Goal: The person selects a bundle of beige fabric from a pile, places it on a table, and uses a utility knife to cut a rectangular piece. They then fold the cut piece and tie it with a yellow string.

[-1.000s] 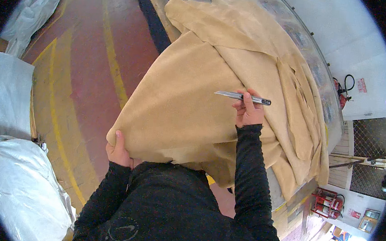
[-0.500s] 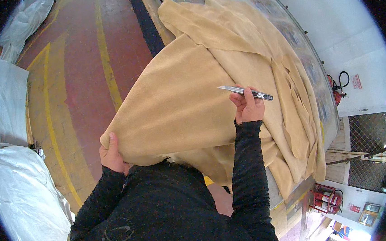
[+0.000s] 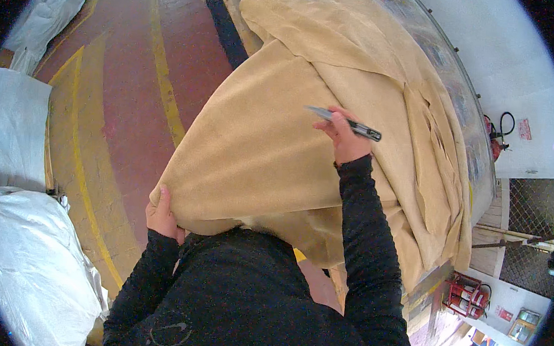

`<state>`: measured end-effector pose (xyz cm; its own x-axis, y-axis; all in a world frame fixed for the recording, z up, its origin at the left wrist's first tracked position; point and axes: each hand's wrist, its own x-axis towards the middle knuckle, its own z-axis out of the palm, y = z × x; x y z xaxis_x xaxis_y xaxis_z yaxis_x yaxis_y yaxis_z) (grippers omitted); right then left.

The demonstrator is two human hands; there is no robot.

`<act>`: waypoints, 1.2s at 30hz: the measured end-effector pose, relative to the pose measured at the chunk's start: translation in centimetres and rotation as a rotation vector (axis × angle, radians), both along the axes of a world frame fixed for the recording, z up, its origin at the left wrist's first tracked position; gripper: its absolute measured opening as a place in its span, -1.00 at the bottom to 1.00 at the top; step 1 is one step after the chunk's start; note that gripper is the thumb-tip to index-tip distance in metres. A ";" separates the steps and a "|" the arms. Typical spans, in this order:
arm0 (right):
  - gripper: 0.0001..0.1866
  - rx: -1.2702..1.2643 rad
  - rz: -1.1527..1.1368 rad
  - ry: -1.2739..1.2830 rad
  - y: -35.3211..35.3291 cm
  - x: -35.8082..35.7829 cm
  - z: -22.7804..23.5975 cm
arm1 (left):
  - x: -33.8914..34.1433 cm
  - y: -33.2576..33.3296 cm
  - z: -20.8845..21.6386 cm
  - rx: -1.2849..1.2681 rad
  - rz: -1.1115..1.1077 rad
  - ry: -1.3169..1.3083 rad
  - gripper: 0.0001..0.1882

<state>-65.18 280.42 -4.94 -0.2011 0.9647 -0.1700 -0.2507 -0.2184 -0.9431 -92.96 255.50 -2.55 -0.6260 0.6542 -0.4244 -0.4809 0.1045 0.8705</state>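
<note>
A large tan hide, suede-like [image 3: 260, 133], spreads over the table in front of me, its near part pulled toward my body. My left hand [image 3: 164, 216] pinches its near left corner, thumb on top and fingers underneath. Over the middle of the hide, my right hand [image 3: 345, 138] is closed round a craft knife [image 3: 362, 129] with a slim dark handle. Its pointed blade aims left above the hide; I cannot tell whether it touches. Folded, overlapping layers of the hide lie on the right.
The table edge [image 3: 449, 40] curves behind the hide. Plastic-wrapped bundles [image 3: 41, 271] stand at the left beside a red floor with yellow lines [image 3: 162, 66]. Fire extinguishers [image 3: 469, 297] stand in a red rack at the right, near a wire-mesh panel [image 3: 534, 206].
My right hand with the knife has shifted slightly left, the knife tilting more. My left hand keeps its hold on the corner. The whole view has shifted a little.
</note>
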 end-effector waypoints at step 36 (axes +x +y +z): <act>-0.81 0.449 0.469 -0.681 -1.9 -2.4 1.3 | 1.6 -0.7 1.5 0.090 0.005 0.034 -0.53</act>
<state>-67.57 278.51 -3.68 -0.5799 0.8143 -0.0259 0.4077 0.2624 -0.8746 -91.33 254.80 -1.01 -0.6420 0.6859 -0.3426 -0.4515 0.0229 0.8920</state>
